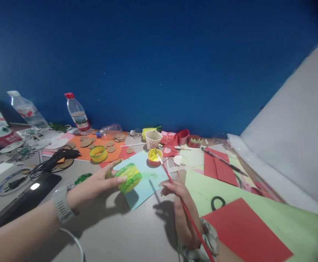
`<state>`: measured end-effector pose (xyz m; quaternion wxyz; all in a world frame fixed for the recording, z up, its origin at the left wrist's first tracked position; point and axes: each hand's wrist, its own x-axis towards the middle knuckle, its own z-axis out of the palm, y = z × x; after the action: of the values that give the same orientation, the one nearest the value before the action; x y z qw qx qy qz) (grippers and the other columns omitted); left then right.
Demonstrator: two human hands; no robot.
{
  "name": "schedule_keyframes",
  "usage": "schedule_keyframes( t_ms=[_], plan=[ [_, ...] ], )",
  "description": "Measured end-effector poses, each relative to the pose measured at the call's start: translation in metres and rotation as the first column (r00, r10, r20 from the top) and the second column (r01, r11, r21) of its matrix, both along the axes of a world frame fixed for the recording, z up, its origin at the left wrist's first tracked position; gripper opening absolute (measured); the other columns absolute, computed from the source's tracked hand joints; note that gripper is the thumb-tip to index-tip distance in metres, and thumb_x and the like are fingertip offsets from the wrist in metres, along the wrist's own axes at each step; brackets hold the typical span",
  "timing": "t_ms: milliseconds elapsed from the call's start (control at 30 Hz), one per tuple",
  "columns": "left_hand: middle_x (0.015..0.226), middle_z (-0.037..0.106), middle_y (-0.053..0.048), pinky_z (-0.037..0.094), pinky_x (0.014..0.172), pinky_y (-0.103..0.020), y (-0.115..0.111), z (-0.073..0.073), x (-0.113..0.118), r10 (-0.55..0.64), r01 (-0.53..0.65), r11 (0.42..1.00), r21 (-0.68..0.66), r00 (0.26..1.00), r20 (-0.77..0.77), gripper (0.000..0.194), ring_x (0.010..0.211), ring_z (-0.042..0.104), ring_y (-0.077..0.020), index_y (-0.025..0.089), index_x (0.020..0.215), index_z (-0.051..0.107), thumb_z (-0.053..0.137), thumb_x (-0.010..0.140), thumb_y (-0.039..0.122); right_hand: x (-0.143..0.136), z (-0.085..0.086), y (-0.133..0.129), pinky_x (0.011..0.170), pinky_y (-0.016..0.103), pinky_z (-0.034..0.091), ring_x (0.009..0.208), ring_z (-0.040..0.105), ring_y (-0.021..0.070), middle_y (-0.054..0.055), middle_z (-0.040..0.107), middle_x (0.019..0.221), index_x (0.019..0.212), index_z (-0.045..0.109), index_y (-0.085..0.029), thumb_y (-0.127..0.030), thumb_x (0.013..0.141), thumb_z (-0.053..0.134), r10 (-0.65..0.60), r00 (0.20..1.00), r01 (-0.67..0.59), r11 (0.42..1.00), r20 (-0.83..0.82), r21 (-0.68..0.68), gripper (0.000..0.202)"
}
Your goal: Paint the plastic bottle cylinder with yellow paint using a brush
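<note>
My left hand (106, 180), with a grey watch on the wrist, grips a round piece painted yellow and green (129, 177) between thumb and fingers. It is held above a light blue sheet of paper (139, 198). My right hand (180, 200) is closed on a long red paintbrush (167, 174), whose tip reaches into a small cup of yellow paint (154, 156). Just behind that cup stands a patterned paper cup (153, 138). A yellow-green ring (98, 154) lies farther left on orange paper (112, 156).
Bottles (78, 115) stand at the back left, near brown cardboard discs (85, 142). Black cables (52, 162) and a dark flat device (24, 202) lie left. Red paper (248, 229), green paper (292, 218) and a pen (224, 162) lie right. A blue wall (159, 65) rises behind.
</note>
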<state>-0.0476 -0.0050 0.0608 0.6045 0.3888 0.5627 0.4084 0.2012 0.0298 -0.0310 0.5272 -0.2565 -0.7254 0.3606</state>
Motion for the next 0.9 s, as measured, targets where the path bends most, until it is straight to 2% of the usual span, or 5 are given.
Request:
schedule_keyframes(
  t_ms=[200,433,633,800,900],
  plan=[
    [0.132,0.06,-0.008,0.04,0.103,-0.042,-0.032,-0.004,0.046,0.009,0.021,0.998,-0.063,0.894,0.448,0.047,0.121,0.054,-0.0292,0.022,0.132,0.053,0.058,0.089,0.041,-0.007,0.0,-0.003,0.102,0.04,0.042,0.122,0.05,0.0185,0.0,0.058,0.127,0.109,0.053,-0.032,-0.02,0.098,0.032,-0.048,0.992,0.049,0.999,-0.12,0.006,0.026],
    [0.131,0.059,-0.009,0.035,0.108,-0.041,-0.03,-0.043,0.091,0.141,-0.071,0.989,-0.127,0.686,0.714,0.041,0.126,0.048,-0.0277,0.018,0.124,0.06,0.055,0.091,0.042,-0.004,0.004,-0.004,0.103,0.043,0.037,0.132,0.042,0.0238,0.006,0.05,0.14,0.092,0.042,-0.026,-0.034,0.099,0.033,0.021,0.997,-0.019,0.999,-0.07,0.031,0.014],
    [0.128,0.061,-0.01,0.037,0.106,-0.04,-0.011,-0.059,0.095,0.118,-0.142,0.99,-0.012,0.767,0.63,0.045,0.125,0.049,-0.0292,0.018,0.123,0.058,0.062,0.086,0.043,0.001,-0.001,-0.002,0.1,0.046,0.038,0.135,0.038,0.0262,0.011,0.044,0.146,0.096,0.038,-0.026,-0.042,0.096,0.039,-0.027,1.0,0.027,0.999,-0.007,0.024,0.016],
    [0.138,0.054,-0.01,0.033,0.109,-0.042,-0.006,-0.06,0.09,0.187,-0.249,0.966,0.07,0.859,0.477,0.071,0.13,0.045,-0.0315,0.022,0.138,0.041,0.072,0.077,0.043,0.001,-0.006,-0.001,0.101,0.053,0.036,0.138,0.034,0.0293,0.013,0.043,0.145,0.106,0.039,-0.025,-0.043,0.096,0.038,-0.077,0.995,0.081,0.995,-0.064,0.061,0.02],
    [0.14,0.052,-0.008,0.033,0.109,-0.042,0.0,-0.057,0.084,0.198,-0.264,0.96,0.093,0.875,0.441,0.072,0.131,0.045,-0.0306,0.026,0.14,0.039,0.071,0.078,0.041,0.0,-0.01,-0.001,0.103,0.053,0.035,0.138,0.034,0.0284,0.013,0.043,0.145,0.111,0.04,-0.026,-0.04,0.097,0.037,-0.093,0.992,0.098,0.994,-0.089,0.055,0.02]
  ],
)
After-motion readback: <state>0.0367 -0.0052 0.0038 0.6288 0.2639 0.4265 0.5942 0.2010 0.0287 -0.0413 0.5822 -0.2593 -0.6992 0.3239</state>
